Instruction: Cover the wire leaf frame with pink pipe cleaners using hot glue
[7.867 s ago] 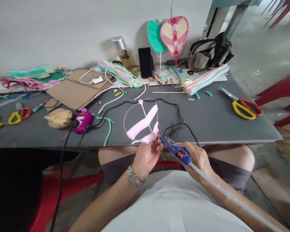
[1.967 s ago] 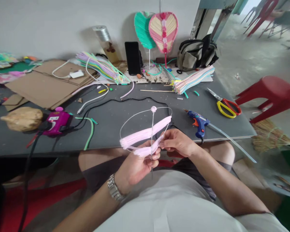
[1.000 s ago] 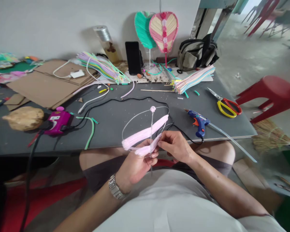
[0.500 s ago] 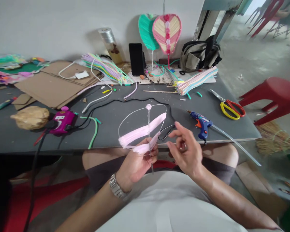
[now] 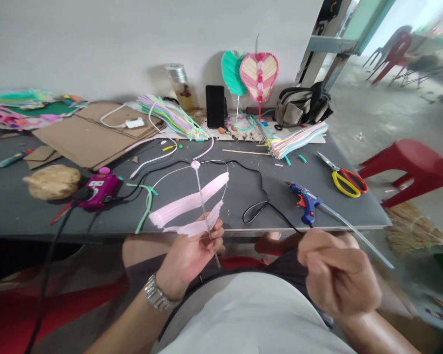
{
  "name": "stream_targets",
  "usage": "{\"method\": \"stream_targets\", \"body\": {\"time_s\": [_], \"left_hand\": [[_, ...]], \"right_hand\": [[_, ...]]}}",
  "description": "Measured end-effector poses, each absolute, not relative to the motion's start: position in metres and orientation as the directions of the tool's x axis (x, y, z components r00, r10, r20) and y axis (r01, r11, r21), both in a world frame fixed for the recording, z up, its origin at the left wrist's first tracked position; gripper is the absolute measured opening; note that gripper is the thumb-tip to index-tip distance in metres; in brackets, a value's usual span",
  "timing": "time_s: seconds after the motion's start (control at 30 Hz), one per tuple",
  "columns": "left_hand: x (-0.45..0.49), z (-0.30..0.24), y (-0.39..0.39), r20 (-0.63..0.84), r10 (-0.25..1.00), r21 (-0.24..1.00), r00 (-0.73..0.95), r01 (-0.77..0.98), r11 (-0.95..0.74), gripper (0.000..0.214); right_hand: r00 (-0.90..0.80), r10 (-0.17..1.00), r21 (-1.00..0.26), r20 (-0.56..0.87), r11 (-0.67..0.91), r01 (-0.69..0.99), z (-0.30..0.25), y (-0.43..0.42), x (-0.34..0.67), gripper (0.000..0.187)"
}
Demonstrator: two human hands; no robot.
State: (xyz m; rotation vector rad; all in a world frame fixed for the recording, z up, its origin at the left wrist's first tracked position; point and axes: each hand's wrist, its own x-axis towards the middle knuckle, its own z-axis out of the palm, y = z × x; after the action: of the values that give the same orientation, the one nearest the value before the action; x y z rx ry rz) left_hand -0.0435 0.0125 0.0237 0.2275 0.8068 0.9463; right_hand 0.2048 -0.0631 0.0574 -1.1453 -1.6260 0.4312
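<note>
My left hand (image 5: 186, 260) grips a thin stick (image 5: 204, 201) topped by a pink bead (image 5: 195, 164). A round wire loop (image 5: 210, 167) is fixed on that stick, and pale pink fringed strips (image 5: 188, 199) cross it. My right hand (image 5: 335, 275) hangs low at the right, in front of my body and apart from the loop, with its fingers closed and nothing visible in them. A blue glue gun (image 5: 306, 202) lies on the table edge beyond that hand, its long clear glue stick (image 5: 354, 241) reaching over the edge.
A black cord (image 5: 258, 196) curls over the grey table (image 5: 243, 216). Yellow-red scissors (image 5: 349, 184), a pastel strip bundle (image 5: 297, 140), a magenta device (image 5: 99, 191), and cardboard sheets (image 5: 92, 132) lie around. A red plastic chair (image 5: 409, 169) stands right.
My right hand has let go of the loop and dropped down and right towards my body, its fingers now closed. My left hand has carried the loop slightly left.
</note>
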Motion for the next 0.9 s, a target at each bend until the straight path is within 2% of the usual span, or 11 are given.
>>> {"method": "stream_targets", "body": {"time_s": [0.07, 0.1, 0.17, 0.27, 0.37, 0.57, 0.9], "left_hand": [[-0.042, 0.021, 0.011, -0.500, 0.790, 0.477, 0.355, -0.648, 0.593, 0.015], [-0.040, 0.020, 0.010, -0.487, 0.788, 0.465, 0.376, -0.652, 0.599, 0.014], [-0.037, 0.020, 0.007, -0.461, 0.779, 0.447, 0.425, -0.647, 0.618, 0.014], [-0.032, 0.020, 0.003, -0.443, 0.753, 0.432, 0.486, -0.621, 0.654, 0.015], [-0.028, 0.020, 0.001, -0.446, 0.730, 0.425, 0.517, -0.595, 0.682, 0.016], [-0.023, 0.017, -0.001, -0.458, 0.707, 0.425, 0.538, -0.566, 0.706, 0.013], [-0.019, 0.016, -0.003, -0.476, 0.679, 0.418, 0.558, -0.536, 0.734, 0.019]], "right_hand": [[0.042, 0.862, -0.799, 0.504, 0.447, 0.403, 0.056, -0.053, 0.193, 0.013], [0.036, 0.880, -0.825, 0.474, 0.429, 0.368, 0.053, -0.046, 0.186, 0.017], [-0.023, 0.954, -0.905, 0.299, 0.291, 0.311, 0.044, -0.031, 0.176, 0.031], [-0.088, 0.996, -0.982, -0.024, -0.007, 0.188, 0.032, -0.012, 0.164, 0.024], [-0.163, 0.970, -0.983, -0.181, -0.177, 0.038, 0.029, 0.000, 0.158, 0.023], [-0.260, 0.927, -0.955, -0.270, -0.293, -0.051, 0.031, 0.006, 0.157, 0.023], [-0.306, 0.914, -0.959, -0.265, -0.282, -0.014, 0.019, 0.007, 0.161, 0.019]]}}
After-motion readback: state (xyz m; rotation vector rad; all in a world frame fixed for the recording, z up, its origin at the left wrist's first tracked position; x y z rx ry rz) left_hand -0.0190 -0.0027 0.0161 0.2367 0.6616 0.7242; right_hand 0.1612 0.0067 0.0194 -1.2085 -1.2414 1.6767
